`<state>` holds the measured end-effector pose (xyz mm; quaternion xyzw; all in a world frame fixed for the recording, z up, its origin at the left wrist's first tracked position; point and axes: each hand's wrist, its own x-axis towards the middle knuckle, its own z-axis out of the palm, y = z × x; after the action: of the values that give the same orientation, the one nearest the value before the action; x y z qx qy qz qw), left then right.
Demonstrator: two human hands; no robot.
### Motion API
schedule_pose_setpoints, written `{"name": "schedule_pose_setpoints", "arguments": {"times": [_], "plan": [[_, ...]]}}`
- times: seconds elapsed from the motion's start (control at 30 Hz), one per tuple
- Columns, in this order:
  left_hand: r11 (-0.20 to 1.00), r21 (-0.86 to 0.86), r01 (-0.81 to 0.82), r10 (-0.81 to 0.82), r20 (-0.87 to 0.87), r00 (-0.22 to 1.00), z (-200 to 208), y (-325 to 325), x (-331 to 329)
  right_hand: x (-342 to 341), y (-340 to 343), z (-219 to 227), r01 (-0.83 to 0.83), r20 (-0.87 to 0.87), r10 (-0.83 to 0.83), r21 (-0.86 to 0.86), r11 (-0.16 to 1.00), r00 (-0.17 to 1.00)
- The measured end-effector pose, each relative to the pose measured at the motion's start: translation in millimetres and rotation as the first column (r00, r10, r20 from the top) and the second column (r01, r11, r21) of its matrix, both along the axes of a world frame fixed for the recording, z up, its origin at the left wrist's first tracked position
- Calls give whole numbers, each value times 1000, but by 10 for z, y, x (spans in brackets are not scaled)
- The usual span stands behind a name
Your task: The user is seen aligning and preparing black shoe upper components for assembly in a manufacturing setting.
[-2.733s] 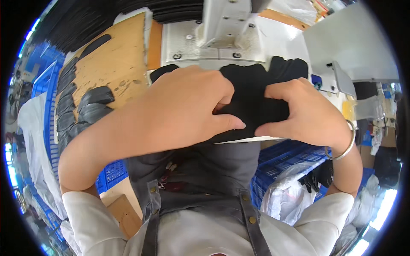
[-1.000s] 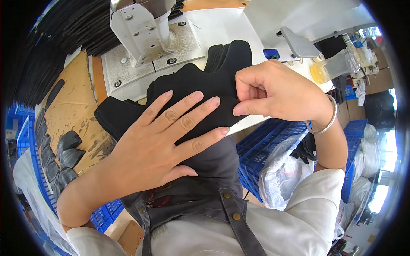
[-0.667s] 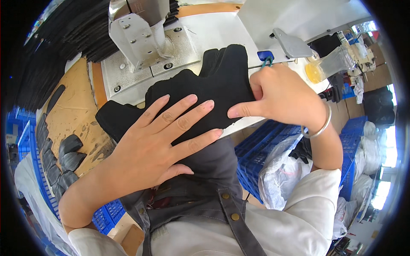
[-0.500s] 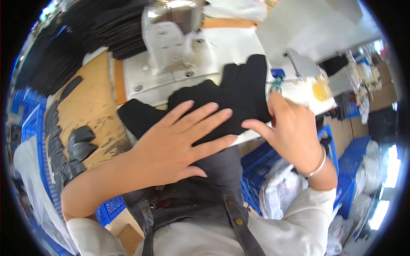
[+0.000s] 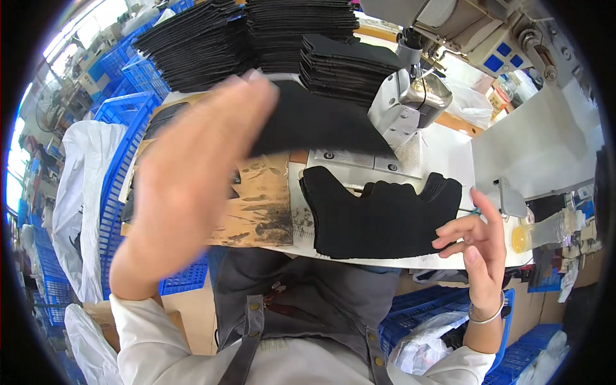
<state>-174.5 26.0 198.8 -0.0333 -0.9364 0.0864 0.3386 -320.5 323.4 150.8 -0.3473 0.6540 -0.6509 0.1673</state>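
The stack of black fabric pieces with a wavy, notched upper edge (image 5: 388, 221) lies flat on the white, smooth-topped desk (image 5: 449, 154), between three and four o'clock from the centre of the view. The right hand (image 5: 481, 240) is at the three o'clock side of this stack, and its fingers reach in view over the edge; whether they touch it, I cannot tell. The grip of this hand is loosely open, with the fingers a little bent, and no thing is seen inside it.

The left hand (image 5: 192, 160) is raised at ten o'clock and is blurred. Its grip appears closed on a broad black fabric sheet with a pointed end (image 5: 314, 122), which extends from behind the fingers toward two o'clock. The thumb is hidden, so I cannot tell how firmly it is pressed. Under the sheet, toward six o'clock, lies a brown cardboard sheet with dark stains (image 5: 250, 221).

The white and silver metal machine (image 5: 404, 106) stands at one o'clock, above the stack. Toward twelve o'clock are tall piles of black flat fabric pieces (image 5: 295, 38).
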Motion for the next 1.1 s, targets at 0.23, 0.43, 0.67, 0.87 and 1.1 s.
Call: {"name": "schedule_pose_setpoints", "arguments": {"times": [0.23, 0.43, 0.67, 0.87, 1.1], "plan": [[876, -347, 336, -476, -506, 719, 15, -1184, -1348, 4, -124, -138, -184, -104, 200, 147, 972, 974], [974, 161, 162, -196, 219, 956, -90, -746, -1935, 38, -94, -161, -160, -152, 224, 346, 924, 963], [996, 61, -65, 34, 409, 912, -448, -2119, -1092, -13, 29, -231, -108, -184, 175, 326, 939, 967], [960, -2, -279, 234, 546, 804, -1172, -2306, -929, 19, -80, -238, -186, -112, 227, 293, 938, 968], [908, 307, -286, 272, 91, 958, -1172, -2394, -992, 29, -54, -191, -159, -151, 217, 323, 933, 964]]}}
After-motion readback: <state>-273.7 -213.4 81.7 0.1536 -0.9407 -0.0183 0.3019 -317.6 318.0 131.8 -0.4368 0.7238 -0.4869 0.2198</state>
